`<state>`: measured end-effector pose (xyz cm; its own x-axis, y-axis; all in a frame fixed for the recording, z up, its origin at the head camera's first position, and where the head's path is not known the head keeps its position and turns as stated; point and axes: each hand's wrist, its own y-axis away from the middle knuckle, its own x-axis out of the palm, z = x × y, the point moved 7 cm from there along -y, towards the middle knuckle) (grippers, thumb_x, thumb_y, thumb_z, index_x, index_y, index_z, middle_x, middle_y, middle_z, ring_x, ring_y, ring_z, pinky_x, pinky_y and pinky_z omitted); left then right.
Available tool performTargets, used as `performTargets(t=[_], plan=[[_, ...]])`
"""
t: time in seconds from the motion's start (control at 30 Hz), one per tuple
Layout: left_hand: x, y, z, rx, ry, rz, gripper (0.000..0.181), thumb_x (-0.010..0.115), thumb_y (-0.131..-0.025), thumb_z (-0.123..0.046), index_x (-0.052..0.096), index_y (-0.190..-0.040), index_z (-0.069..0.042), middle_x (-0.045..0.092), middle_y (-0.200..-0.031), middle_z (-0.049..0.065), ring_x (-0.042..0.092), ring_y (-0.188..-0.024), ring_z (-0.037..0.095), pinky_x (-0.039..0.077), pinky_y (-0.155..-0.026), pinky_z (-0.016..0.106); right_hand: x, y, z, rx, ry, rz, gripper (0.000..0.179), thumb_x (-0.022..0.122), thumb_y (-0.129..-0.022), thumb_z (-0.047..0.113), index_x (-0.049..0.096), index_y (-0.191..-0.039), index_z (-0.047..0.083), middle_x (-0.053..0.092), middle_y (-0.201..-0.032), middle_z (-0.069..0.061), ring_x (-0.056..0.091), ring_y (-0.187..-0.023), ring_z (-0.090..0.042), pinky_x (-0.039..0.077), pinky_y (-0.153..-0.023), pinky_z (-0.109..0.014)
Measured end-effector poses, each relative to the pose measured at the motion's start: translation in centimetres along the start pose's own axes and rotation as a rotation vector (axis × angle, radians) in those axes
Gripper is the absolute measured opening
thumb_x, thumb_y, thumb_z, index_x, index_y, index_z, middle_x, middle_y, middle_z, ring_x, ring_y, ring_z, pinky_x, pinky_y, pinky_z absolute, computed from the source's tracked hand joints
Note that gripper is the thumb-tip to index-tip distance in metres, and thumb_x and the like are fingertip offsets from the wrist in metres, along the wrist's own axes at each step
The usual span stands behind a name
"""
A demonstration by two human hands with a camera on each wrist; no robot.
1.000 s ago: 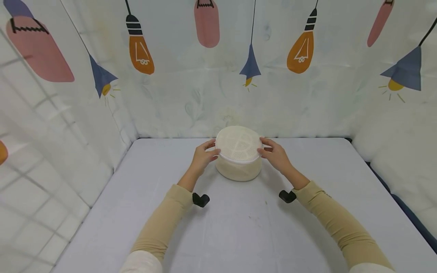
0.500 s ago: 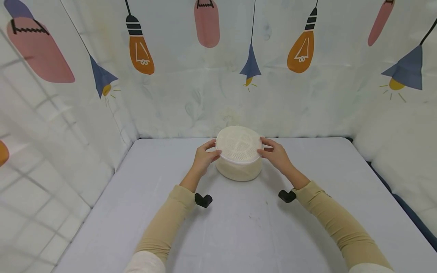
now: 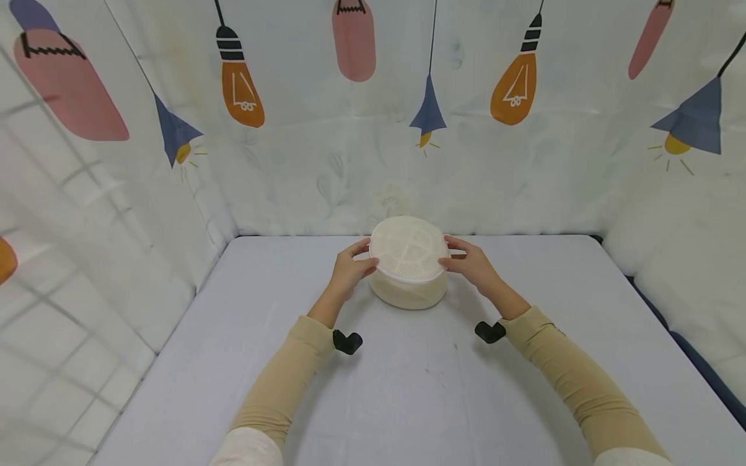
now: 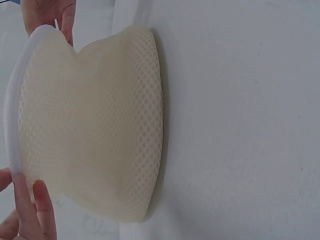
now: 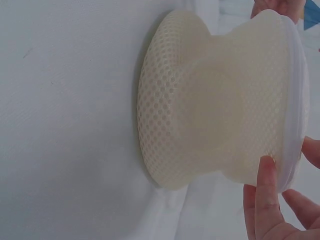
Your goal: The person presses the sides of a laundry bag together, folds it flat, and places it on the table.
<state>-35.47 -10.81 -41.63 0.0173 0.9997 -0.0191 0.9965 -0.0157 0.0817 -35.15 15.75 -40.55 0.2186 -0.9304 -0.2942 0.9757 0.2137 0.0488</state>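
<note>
1. A pale tabletop (image 3: 408, 395) fills the lower field; a white backdrop (image 3: 373, 175), printed with orange bulbs (image 3: 243, 94) and blue lamps (image 3: 428, 107), rises behind it.
2. The cream mesh bag (image 3: 408, 291) stands near the far table edge, its side wall creased inward.
3. Relative to one second earlier, the left hand (image 3: 350, 270) lies slightly farther right and the bag's white rim (image 5: 294, 105) dips slightly lower in front; the base is unmoved.
4. The left hand and right hand (image 3: 474, 265), apart, pinch opposite sides of the rim between thumb and fingers.

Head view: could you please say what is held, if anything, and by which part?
The left hand and right hand pinch the mesh bag at opposite sides of its white rim.
</note>
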Motion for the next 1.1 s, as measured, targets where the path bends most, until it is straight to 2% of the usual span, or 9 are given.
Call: performTargets(t=[0.7,1.1], plan=[[0.1,-0.1,0.3,-0.006,-0.017,-0.009,0.06,0.069,-0.094,0.005,0.051,-0.151,-0.004,0.051,-0.144,0.017,0.063,-0.109,0.026,0.056,-0.091,0.03,0.1,-0.3,-1.1,0.039,-0.007,-0.006,0.074,0.069,-0.098,0.01,0.03,-0.161,0.005,0.035,-0.159,-0.023,0.047,-0.138,-0.039,0.043,-0.11,-0.047],[0.0,-0.1,0.9,-0.013,-0.014,-0.01,0.06,0.068,-0.094,0.004,0.051,-0.15,-0.004,0.05,-0.145,0.018,0.063,-0.112,0.028,0.056,-0.092,0.031,0.4,-0.3,-1.4,0.048,-0.001,-0.02,0.071,0.068,-0.099,0.009,0.032,-0.16,0.005,0.037,-0.158,-0.022,0.049,-0.136,-0.039,0.042,-0.111,-0.048]])
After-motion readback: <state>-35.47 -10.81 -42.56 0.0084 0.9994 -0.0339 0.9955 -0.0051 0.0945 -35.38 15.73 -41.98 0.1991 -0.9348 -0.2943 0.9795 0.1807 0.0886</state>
